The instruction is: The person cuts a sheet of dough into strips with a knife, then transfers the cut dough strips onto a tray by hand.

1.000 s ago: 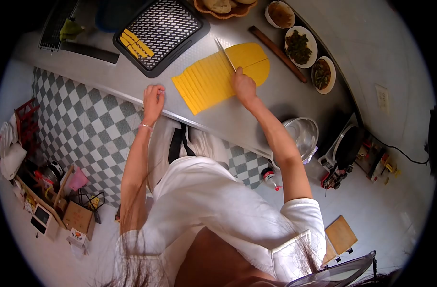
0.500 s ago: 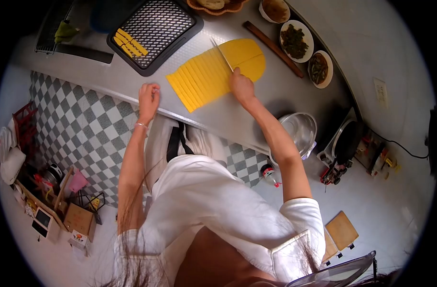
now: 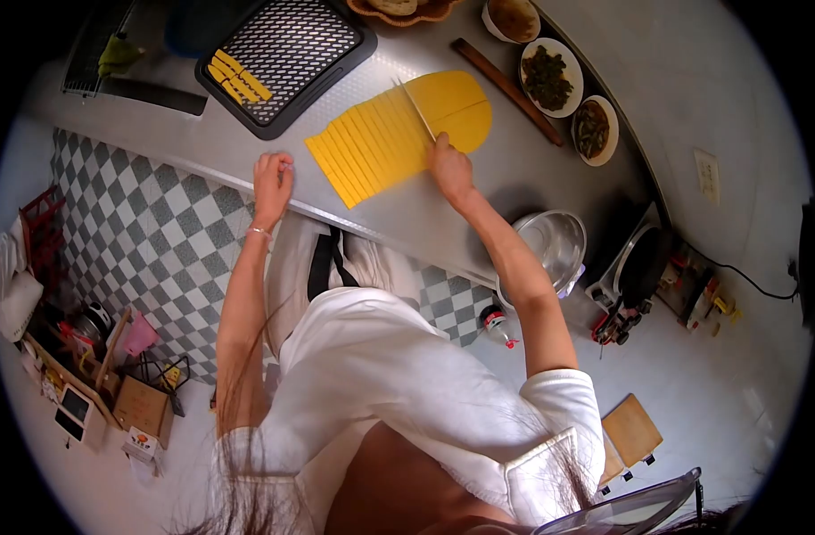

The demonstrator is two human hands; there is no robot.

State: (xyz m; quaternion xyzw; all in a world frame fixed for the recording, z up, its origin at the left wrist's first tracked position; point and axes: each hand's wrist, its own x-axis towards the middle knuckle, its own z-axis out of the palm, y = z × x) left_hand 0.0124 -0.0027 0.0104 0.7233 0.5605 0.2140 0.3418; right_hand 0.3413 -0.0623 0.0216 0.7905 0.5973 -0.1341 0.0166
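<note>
A sheet of yellow dough (image 3: 461,98) lies on the metal counter. Its left part is sliced into parallel strips (image 3: 363,147); the rounded right part is whole, with a line across it. My right hand (image 3: 450,168) is closed round the handle of a knife, and the thin blade (image 3: 415,105) lies across the dough where the strips end. At the counter's front edge, left of the strips, my left hand (image 3: 272,185) rests with its fingers curled in, apart from the dough. No object shows in it.
A black perforated tray (image 3: 332,85) holding several yellow strips stands behind my left hand. Beyond the dough lie a wooden stick (image 3: 506,89) and bowls of food (image 3: 550,80). A metal bowl (image 3: 555,250) sits right of my right forearm. A basket (image 3: 425,13) is at the back.
The knife and my right hand have shifted slightly towards me along the cut. My left hand stays at the counter edge with its fingers curled. The whole view has moved a little.
</note>
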